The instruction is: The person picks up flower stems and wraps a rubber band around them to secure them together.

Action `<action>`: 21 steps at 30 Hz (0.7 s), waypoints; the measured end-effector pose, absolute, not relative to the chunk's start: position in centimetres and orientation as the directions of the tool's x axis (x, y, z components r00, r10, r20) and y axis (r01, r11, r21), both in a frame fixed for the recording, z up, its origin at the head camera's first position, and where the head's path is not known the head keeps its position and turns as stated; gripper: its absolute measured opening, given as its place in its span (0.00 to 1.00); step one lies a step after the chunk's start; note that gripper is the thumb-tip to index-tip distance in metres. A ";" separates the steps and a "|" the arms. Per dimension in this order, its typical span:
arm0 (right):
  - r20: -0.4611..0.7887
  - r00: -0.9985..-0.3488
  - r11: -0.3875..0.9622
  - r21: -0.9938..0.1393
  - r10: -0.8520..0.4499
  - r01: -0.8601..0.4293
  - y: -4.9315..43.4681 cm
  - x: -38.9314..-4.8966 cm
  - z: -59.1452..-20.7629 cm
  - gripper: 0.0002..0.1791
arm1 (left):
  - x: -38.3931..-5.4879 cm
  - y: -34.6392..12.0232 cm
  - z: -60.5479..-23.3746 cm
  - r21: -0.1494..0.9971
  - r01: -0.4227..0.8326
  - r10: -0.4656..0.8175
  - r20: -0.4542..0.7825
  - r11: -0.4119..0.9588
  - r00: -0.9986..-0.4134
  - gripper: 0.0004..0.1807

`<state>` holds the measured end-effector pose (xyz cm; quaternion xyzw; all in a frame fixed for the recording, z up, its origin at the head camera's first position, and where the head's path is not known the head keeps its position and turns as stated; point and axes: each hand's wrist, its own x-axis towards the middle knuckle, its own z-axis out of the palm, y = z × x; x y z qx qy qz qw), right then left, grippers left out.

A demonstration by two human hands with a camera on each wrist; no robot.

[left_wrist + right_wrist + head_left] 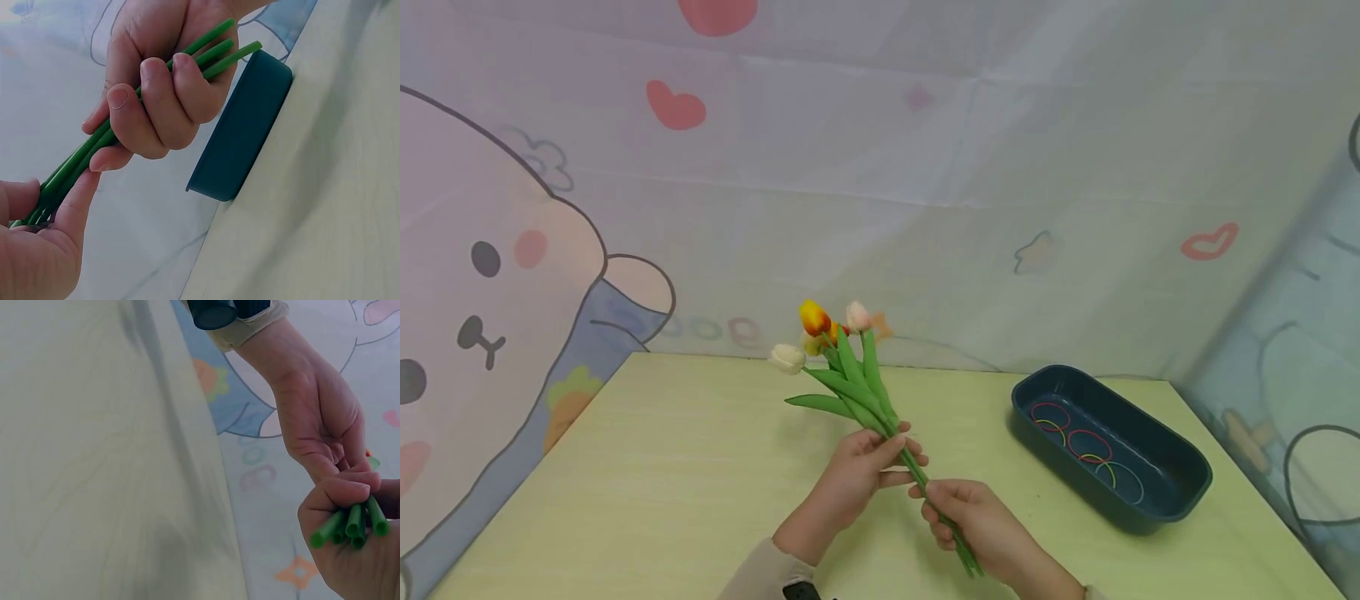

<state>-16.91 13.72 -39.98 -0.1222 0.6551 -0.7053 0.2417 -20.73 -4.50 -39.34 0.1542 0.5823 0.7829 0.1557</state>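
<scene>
A bunch of artificial tulips (859,385) slants over the table, its white, pink and orange-yellow heads at the upper left and green leaves below them. My left hand (871,462) pinches the stems just under the leaves. Lower down, my right hand (973,521) grips the same stems with curled fingers. In the left wrist view, the right hand (165,81) wraps its fingers round the green stems (75,165). Cut stem ends (353,528) poke out of the right hand in the right wrist view, with the left hand (322,412) behind it.
To the right on the pale table (647,483) stands a dark blue basin (1187,492). Inside it lie several thin rubber bands (1090,446) in red, yellow-green and grey. A printed cloth (880,150) hangs along the table's back edge.
</scene>
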 end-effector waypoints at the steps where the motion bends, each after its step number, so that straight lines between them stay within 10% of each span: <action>1: -0.142 -0.859 -0.020 -0.984 -0.492 0.174 13.7 -16.8 -40.0 0.17 | -20.7 -4.5 -39.4 0.959 -0.067 0.426 0.059 -0.274 -0.903 0.21; 21: -0.135 -0.878 0.153 -0.986 -0.458 0.072 13.5 -16.6 -41.6 0.26 | -20.5 -4.8 -40.4 0.968 -0.126 0.443 -0.017 -0.219 -0.896 0.20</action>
